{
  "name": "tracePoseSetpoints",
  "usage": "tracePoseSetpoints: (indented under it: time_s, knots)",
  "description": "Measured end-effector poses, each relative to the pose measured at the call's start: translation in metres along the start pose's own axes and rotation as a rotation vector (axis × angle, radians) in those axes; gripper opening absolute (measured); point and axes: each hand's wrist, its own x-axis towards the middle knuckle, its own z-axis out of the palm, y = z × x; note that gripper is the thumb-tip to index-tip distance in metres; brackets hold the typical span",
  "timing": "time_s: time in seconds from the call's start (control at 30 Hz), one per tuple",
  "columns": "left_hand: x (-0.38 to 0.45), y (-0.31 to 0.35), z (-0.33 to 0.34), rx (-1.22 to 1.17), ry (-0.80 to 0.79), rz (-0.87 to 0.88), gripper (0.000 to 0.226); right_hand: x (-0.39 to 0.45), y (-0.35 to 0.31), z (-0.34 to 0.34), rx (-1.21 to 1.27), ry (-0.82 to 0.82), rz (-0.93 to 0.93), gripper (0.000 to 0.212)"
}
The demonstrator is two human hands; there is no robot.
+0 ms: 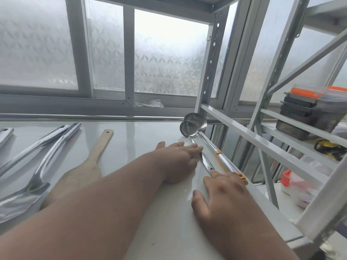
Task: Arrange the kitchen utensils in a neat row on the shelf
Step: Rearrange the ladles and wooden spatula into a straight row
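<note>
Two steel ladles lie side by side at the right edge of the white shelf [142, 132], bowls towards the window. The nearer ladle [187, 129] has a plain handle; the outer ladle [221, 156] carries orange clips. My left hand [180, 158] lies flat on the shelf, fingertips against the nearer ladle's handle. My right hand [223, 192] rests fingers apart on the lower ends of both handles. A wooden spatula [93, 152] lies left of my left arm. Two steel turners [47, 147] lie further left.
Another steel handle [5, 134] shows at the far left edge. A metal rack post [210, 59] rises behind the ladles. A neighbouring rack to the right holds stacked dark containers [304, 117] with orange lids and other small items. Frosted windows [165, 59] stand behind the shelf.
</note>
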Motion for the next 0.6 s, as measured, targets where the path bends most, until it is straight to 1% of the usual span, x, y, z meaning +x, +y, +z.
tracePoseSetpoints:
  time_s: [0.1, 0.23, 0.4, 0.6]
  knots:
    - [0.0007, -0.0034, -0.0002, -0.004, 0.012, -0.006, 0.058, 0.0004, -0.0023, -0.0012, 0.01, 0.007, -0.004, 0.05]
    - [0.001, -0.0076, 0.0004, 0.007, -0.002, -0.017, 0.058, 0.0, -0.0044, 0.001, 0.029, 0.016, -0.005, 0.039]
    - [0.0015, -0.0066, 0.0028, 0.015, -0.013, -0.017, 0.059, -0.0025, -0.004, 0.0029, 0.022, 0.025, 0.006, 0.035]
    - [0.0019, -0.0055, 0.0015, 0.031, -0.026, -0.017, 0.059, -0.0034, -0.0082, -0.0003, 0.009, -0.006, 0.023, 0.038]
